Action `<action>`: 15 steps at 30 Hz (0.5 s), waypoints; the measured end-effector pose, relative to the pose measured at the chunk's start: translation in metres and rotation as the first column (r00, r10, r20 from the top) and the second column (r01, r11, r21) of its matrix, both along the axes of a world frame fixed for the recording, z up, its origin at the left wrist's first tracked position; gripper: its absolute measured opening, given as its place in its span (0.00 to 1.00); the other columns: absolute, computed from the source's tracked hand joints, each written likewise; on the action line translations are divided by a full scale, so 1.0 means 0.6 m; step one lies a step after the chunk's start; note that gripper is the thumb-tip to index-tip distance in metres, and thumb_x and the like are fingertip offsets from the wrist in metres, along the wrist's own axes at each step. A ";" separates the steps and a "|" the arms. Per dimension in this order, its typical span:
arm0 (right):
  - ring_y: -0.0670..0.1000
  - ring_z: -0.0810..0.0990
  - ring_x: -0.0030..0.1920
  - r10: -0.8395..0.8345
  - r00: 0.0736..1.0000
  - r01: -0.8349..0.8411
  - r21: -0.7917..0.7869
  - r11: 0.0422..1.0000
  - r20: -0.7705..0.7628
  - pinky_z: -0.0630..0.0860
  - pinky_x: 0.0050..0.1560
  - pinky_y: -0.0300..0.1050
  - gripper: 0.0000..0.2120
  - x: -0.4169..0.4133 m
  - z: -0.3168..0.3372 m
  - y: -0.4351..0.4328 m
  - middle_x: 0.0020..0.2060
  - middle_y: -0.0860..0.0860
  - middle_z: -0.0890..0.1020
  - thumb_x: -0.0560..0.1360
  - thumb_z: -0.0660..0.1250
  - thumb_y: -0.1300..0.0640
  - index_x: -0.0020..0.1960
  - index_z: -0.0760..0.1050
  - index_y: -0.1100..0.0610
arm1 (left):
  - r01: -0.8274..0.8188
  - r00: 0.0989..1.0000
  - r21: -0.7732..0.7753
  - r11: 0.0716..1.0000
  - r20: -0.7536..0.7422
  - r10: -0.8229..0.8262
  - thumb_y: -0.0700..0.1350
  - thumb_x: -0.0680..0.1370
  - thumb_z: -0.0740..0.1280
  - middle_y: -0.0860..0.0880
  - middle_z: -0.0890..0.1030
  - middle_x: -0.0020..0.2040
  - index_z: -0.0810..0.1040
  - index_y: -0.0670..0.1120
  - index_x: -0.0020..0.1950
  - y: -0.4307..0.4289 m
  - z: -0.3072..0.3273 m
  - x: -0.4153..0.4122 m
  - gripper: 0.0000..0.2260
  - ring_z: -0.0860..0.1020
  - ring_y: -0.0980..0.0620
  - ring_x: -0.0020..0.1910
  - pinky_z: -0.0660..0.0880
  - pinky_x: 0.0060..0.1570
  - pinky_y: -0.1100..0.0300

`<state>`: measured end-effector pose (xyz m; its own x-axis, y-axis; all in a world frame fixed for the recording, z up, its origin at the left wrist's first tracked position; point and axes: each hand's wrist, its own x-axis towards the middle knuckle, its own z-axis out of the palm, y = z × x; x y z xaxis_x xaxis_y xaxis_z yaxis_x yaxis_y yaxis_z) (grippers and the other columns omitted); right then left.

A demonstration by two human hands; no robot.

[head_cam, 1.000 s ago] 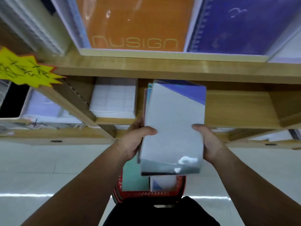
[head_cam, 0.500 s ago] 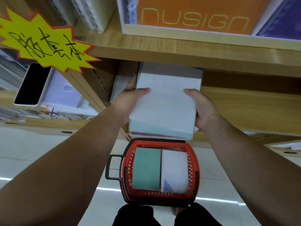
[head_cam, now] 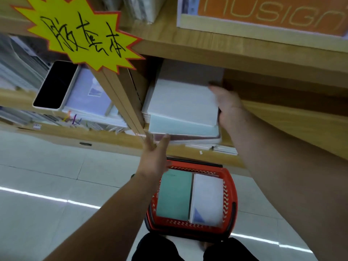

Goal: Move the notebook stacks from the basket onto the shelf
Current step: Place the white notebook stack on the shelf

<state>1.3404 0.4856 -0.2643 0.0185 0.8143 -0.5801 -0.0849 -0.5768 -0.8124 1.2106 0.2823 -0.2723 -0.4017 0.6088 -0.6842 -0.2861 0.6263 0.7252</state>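
Head camera looked down on a pale, plastic-wrapped stack of notebooks (head_cam: pixel 181 102) lying flat in the light wooden shelf (head_cam: pixel 282 117) bay, at about 12 o'clock from the red plastic basket (head_cam: pixel 228 200) on the floor. The right hand (head_cam: pixel 228 105) was pressed flat against the stack's 3 o'clock edge, fingers spread and not curled around anything. The left hand (head_cam: pixel 154 157) hung open and empty near the stack's front lower corner, at its 7 o'clock; whether the fingertips touched the wrap could not be told through the blur.

Two more loads waited in the basket: a green-covered notebook stack (head_cam: pixel 174 195) on the 9 o'clock side and a white-covered notebook stack with a blue corner (head_cam: pixel 207 198) just beside it at 3 o'clock.

By the look of it, these bundles would handle as dense blocks of paper, fairly heavy for their bulk and stiff across the covers. The glossy wrap would likely be slick, so a one-handed pinch risked a slide. The best hold seemed to be both palms clamped on the two long edges, fingers under the bottom. They sat snug in the basket, so the fingers would probably have to work down between stack and wall.
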 end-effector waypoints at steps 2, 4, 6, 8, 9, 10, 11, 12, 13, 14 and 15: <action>0.62 0.88 0.51 0.033 0.998 -0.036 0.048 0.998 0.055 0.85 0.53 0.64 0.24 -0.002 0.006 -0.005 0.54 0.59 0.87 0.72 0.80 0.53 0.65 0.78 0.57 | -0.074 0.972 0.029 0.997 0.224 0.066 0.60 0.80 0.66 0.39 0.77 0.66 0.58 0.60 0.80 0.005 0.001 0.014 0.31 0.84 0.40 0.54 0.77 0.63 0.41; 0.60 0.87 0.53 0.114 0.984 -0.127 0.090 0.988 0.138 0.83 0.57 0.66 0.21 0.006 0.011 -0.027 0.55 0.55 0.85 0.75 0.78 0.49 0.62 0.74 0.52 | -0.205 0.913 0.082 0.975 0.376 0.160 0.56 0.82 0.66 0.39 0.76 0.68 0.61 0.52 0.80 0.012 0.003 0.021 0.29 0.83 0.42 0.58 0.75 0.66 0.44; 0.59 0.85 0.56 0.232 0.954 -0.252 0.090 0.964 0.189 0.82 0.58 0.66 0.29 0.024 0.013 -0.061 0.58 0.49 0.83 0.78 0.74 0.47 0.73 0.66 0.49 | -0.316 0.860 0.090 0.945 0.448 0.245 0.53 0.83 0.65 0.39 0.78 0.69 0.65 0.46 0.79 0.020 0.006 0.024 0.27 0.81 0.42 0.62 0.73 0.69 0.46; 0.56 0.83 0.63 0.319 0.931 -0.338 0.083 0.938 0.178 0.82 0.56 0.55 0.42 0.048 0.004 -0.095 0.69 0.47 0.79 0.80 0.71 0.47 0.84 0.47 0.41 | -0.395 0.822 0.097 0.914 0.481 0.304 0.53 0.82 0.66 0.38 0.78 0.68 0.68 0.43 0.76 0.029 0.013 0.027 0.25 0.79 0.41 0.65 0.72 0.71 0.46; 0.54 0.80 0.68 0.338 0.928 -0.355 0.102 0.929 0.155 0.79 0.60 0.52 0.43 0.055 -0.004 -0.107 0.74 0.47 0.75 0.82 0.70 0.48 0.84 0.43 0.38 | -0.431 0.805 0.097 0.897 0.491 0.334 0.52 0.81 0.67 0.37 0.77 0.69 0.68 0.42 0.76 0.035 0.019 0.026 0.27 0.78 0.39 0.66 0.72 0.71 0.44; 0.52 0.76 0.72 0.351 0.926 -0.368 0.127 0.921 0.139 0.75 0.67 0.50 0.41 0.058 -0.012 -0.113 0.77 0.46 0.71 0.83 0.68 0.50 0.84 0.43 0.37 | -0.475 0.777 0.105 0.874 0.515 0.361 0.52 0.81 0.68 0.37 0.76 0.70 0.68 0.42 0.76 0.044 0.024 0.024 0.27 0.77 0.38 0.67 0.72 0.70 0.43; 0.50 0.73 0.74 0.364 0.921 -0.382 0.147 0.912 0.136 0.71 0.72 0.51 0.39 0.056 -0.019 -0.114 0.79 0.45 0.70 0.84 0.65 0.51 0.84 0.43 0.36 | -0.522 0.751 0.098 0.847 0.525 0.401 0.51 0.81 0.69 0.37 0.76 0.69 0.69 0.41 0.75 0.053 0.030 0.018 0.26 0.78 0.37 0.66 0.73 0.70 0.42; 0.50 0.72 0.75 0.367 0.920 -0.387 0.160 0.908 0.141 0.69 0.75 0.52 0.38 0.049 -0.023 -0.112 0.79 0.44 0.69 0.85 0.64 0.50 0.84 0.43 0.35 | -0.560 0.723 0.102 0.822 0.545 0.425 0.51 0.81 0.68 0.37 0.77 0.68 0.70 0.42 0.74 0.063 0.035 0.011 0.25 0.78 0.37 0.65 0.73 0.69 0.41; 0.51 0.72 0.75 0.355 0.924 -0.375 0.162 0.913 0.142 0.69 0.75 0.53 0.37 0.038 -0.029 -0.106 0.79 0.44 0.69 0.85 0.63 0.49 0.83 0.43 0.33 | -0.579 0.709 0.117 0.807 0.560 0.428 0.51 0.81 0.68 0.36 0.77 0.69 0.70 0.42 0.74 0.072 0.041 0.005 0.24 0.78 0.36 0.66 0.73 0.69 0.41; 0.53 0.73 0.74 0.338 0.929 -0.360 0.165 0.918 0.149 0.71 0.71 0.52 0.36 0.028 -0.031 -0.099 0.78 0.44 0.71 0.84 0.63 0.48 0.83 0.44 0.32 | -0.594 0.697 0.139 0.792 0.582 0.420 0.51 0.82 0.67 0.36 0.75 0.71 0.69 0.43 0.76 0.078 0.042 0.000 0.25 0.76 0.36 0.68 0.72 0.70 0.41; 0.55 0.76 0.71 0.314 0.937 -0.337 0.164 0.927 0.155 0.74 0.63 0.50 0.35 0.019 -0.033 -0.092 0.76 0.45 0.73 0.84 0.62 0.49 0.83 0.46 0.32 | -0.587 0.704 0.150 0.796 0.580 0.410 0.52 0.82 0.66 0.36 0.72 0.74 0.66 0.43 0.78 0.080 0.047 0.000 0.26 0.74 0.36 0.71 0.71 0.71 0.42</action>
